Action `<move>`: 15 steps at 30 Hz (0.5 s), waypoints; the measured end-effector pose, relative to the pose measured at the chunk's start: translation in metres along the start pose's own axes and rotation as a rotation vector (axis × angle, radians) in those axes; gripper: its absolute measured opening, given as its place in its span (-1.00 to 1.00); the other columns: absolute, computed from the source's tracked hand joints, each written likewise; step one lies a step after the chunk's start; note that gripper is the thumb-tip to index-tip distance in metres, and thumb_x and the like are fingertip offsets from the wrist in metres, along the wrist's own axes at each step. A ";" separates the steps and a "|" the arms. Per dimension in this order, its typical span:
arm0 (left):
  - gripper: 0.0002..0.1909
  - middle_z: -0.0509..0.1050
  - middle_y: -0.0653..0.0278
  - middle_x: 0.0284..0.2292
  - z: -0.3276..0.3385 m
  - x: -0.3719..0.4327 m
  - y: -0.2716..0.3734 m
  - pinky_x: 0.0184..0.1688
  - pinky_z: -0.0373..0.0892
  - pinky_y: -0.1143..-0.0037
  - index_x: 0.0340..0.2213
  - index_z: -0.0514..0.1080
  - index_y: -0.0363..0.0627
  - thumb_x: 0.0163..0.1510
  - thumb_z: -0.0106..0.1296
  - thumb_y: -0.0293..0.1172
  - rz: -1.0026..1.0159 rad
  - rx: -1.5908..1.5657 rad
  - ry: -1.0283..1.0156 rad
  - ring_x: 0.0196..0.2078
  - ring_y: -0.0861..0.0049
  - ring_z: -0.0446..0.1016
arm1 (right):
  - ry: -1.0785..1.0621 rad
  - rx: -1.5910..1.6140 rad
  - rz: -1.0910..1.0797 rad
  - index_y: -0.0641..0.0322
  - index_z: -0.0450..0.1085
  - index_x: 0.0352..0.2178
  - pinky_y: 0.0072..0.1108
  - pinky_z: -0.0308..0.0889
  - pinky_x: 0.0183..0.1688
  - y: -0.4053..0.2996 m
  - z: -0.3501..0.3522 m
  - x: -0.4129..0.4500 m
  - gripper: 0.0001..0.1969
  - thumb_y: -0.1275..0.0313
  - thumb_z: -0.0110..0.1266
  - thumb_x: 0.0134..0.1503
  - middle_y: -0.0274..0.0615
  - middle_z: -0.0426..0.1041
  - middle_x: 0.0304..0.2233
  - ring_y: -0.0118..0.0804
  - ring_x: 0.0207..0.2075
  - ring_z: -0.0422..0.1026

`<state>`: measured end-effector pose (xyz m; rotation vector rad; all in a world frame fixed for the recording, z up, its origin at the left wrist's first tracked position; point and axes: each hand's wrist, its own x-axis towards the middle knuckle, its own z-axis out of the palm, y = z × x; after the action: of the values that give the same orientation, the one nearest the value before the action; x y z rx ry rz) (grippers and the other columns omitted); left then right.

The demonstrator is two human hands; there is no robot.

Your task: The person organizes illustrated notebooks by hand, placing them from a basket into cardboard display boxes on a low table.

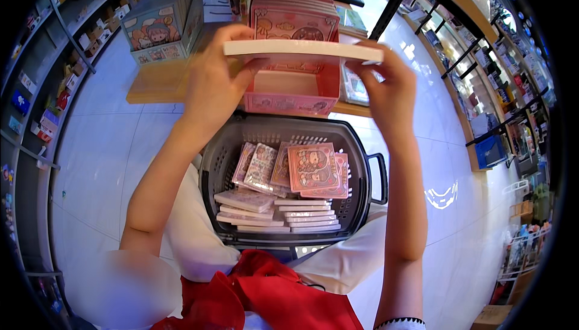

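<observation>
Between both hands I hold a flat white-edged boxed item, its long edge turned towards me. My left hand pinches its left end with thumb and fingers. On the other end, my right hand grips it the same way. Just behind and below it stands a pink cardboard display box with printed cartoon figures; its near part shows bare inside, and several pink flat items stand upright at its back. Below my hands, a dark plastic basket holds stacked white-edged items and pink cartoon-printed packs.
A blue display box with upright items stands on the wooden shelf board at left. Clear-wrapped packs lie right of the pink box. Stocked shelving lines the left, and more racks line the right.
</observation>
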<state>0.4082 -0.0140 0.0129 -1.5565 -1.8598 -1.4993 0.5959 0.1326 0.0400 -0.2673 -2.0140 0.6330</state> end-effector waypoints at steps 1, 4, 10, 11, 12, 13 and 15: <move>-0.57 0.43 0.20 -0.32 0.004 0.000 -0.009 -0.19 0.33 0.52 -0.18 0.26 -0.20 -0.13 0.13 -0.56 0.009 -0.001 0.009 -0.25 0.49 0.44 | 0.012 -0.060 0.050 0.30 0.41 -0.40 -0.58 0.32 -0.29 0.004 0.007 -0.002 -0.79 0.63 0.12 -0.17 -0.17 0.47 -0.46 -0.30 -0.38 0.45; -0.51 0.42 0.15 -0.25 0.007 -0.003 -0.015 -0.17 0.33 0.43 -0.14 0.24 -0.19 -0.12 0.16 -0.42 -0.186 0.103 -0.111 -0.22 0.34 0.43 | -0.087 -0.175 0.064 0.31 0.39 -0.34 -0.52 0.32 -0.33 0.022 0.017 -0.010 -0.73 0.57 0.16 -0.17 -0.09 0.46 -0.47 -0.15 -0.41 0.45; -0.35 0.27 0.10 -0.05 0.013 0.019 -0.032 0.02 0.19 0.35 -0.03 0.16 -0.16 -0.17 0.18 -0.35 0.195 0.184 0.058 0.00 0.21 0.25 | -0.004 -0.390 -0.038 0.24 0.20 -0.09 -0.42 0.24 -0.10 0.036 0.027 0.002 -0.40 0.56 0.20 -0.24 -0.02 0.33 -0.17 -0.03 -0.13 0.32; -0.35 0.27 0.10 -0.05 0.012 0.024 -0.031 0.02 0.19 0.35 -0.03 0.16 -0.16 -0.17 0.18 -0.35 0.194 0.184 0.061 0.00 0.21 0.25 | -0.012 -0.480 -0.144 0.22 0.19 -0.07 -0.40 0.20 -0.04 0.036 0.026 0.007 -0.37 0.55 0.22 -0.27 -0.02 0.27 -0.07 -0.03 -0.05 0.26; -0.31 0.24 0.11 -0.03 0.011 0.029 -0.029 0.05 0.15 0.35 -0.02 0.16 -0.15 -0.21 0.19 -0.37 0.240 0.299 -0.025 0.03 0.21 0.21 | -0.091 -0.544 -0.159 0.20 0.18 -0.07 -0.35 0.12 0.04 0.035 0.027 0.011 -0.33 0.53 0.24 -0.31 -0.05 0.17 0.02 -0.05 0.02 0.18; -0.28 0.20 0.12 0.00 0.010 0.033 -0.029 0.08 0.12 0.34 -0.01 0.15 -0.15 -0.25 0.21 -0.38 0.286 0.415 -0.112 0.06 0.22 0.17 | -0.090 -0.542 -0.162 0.20 0.18 -0.07 -0.35 0.12 0.04 0.037 0.030 0.014 -0.33 0.53 0.24 -0.31 -0.05 0.17 0.02 -0.05 0.02 0.18; -0.27 0.21 0.13 0.00 0.017 0.038 -0.036 0.07 0.12 0.34 -0.03 0.16 -0.16 -0.27 0.22 -0.38 0.299 0.463 -0.118 0.06 0.22 0.17 | -0.101 -0.637 -0.213 0.21 0.18 -0.09 -0.33 0.10 0.05 0.041 0.037 0.021 -0.34 0.50 0.25 -0.31 -0.05 0.20 0.00 -0.04 0.01 0.19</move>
<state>0.3698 0.0255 0.0151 -1.6210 -1.7707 -0.7948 0.5507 0.1641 0.0189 -0.3927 -2.2591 -0.1480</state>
